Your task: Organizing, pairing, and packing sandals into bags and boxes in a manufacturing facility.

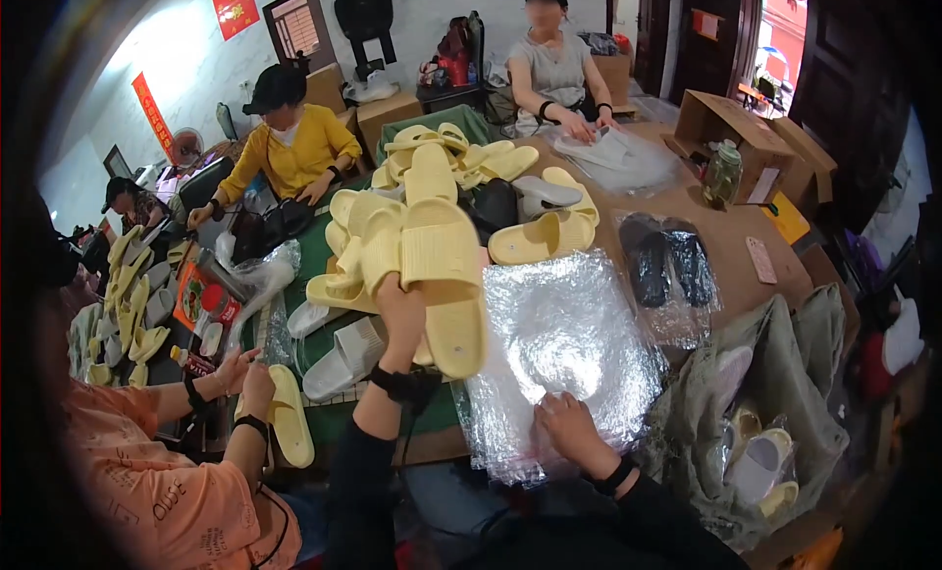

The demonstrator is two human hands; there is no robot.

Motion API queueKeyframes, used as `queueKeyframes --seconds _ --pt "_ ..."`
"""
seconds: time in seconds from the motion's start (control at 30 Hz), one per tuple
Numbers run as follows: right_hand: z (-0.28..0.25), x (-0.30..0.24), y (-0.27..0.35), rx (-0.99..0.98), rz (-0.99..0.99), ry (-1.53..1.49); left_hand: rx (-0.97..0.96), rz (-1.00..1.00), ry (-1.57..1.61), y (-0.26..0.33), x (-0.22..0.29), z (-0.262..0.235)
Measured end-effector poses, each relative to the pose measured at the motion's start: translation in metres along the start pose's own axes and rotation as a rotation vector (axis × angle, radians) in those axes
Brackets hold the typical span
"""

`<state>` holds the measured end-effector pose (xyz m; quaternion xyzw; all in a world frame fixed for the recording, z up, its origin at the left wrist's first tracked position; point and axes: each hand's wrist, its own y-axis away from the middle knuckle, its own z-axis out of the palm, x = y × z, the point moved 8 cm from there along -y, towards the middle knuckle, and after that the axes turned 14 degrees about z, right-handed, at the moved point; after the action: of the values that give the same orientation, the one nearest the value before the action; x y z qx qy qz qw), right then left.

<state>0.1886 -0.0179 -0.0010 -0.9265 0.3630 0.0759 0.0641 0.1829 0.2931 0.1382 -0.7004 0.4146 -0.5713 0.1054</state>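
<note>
In front of the slipper pile, my left hand (400, 315) grips a pair of yellow slippers (444, 290), its fingers closed at their near side. The two slippers are held up together, soles partly overlapping. To the right, my right hand (571, 431) rests at the near edge of a stack of clear plastic bags (559, 344), fingers bent together on the film. Whether a bag edge is pinched there is hard to see, but the fingertips press on the film. More yellow slippers (432, 173) are heaped behind my left hand, and a grey slipper (345, 359) lies left of it.
A green mesh sack (687, 442) with bagged slippers stands at the near right. Bagged black slippers (669, 266), a pink phone (760, 260), a glass jar (723, 173) and a cardboard box (736, 143) lie beyond. A co-worker in orange (186, 472) holds a yellow slipper close on my left; others sit across.
</note>
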Motion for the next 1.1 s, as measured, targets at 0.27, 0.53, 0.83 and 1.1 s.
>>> queueKeyframes --seconds 0.27,0.53,0.83,1.1 --pt "0.000 0.001 -0.007 0.125 0.031 -0.264 -0.234 0.027 0.152 0.061 0.091 0.059" --pt "0.006 -0.010 -0.005 -0.050 0.050 0.039 -0.574 0.171 0.093 0.135 0.073 0.127" --pt "-0.013 0.024 -0.027 -0.281 0.029 -0.235 -0.816 0.473 -0.197 0.269 0.095 0.061" --pt "-0.036 0.062 -0.135 -0.259 0.205 -0.524 -0.777 0.588 -0.296 0.284 0.096 0.053"
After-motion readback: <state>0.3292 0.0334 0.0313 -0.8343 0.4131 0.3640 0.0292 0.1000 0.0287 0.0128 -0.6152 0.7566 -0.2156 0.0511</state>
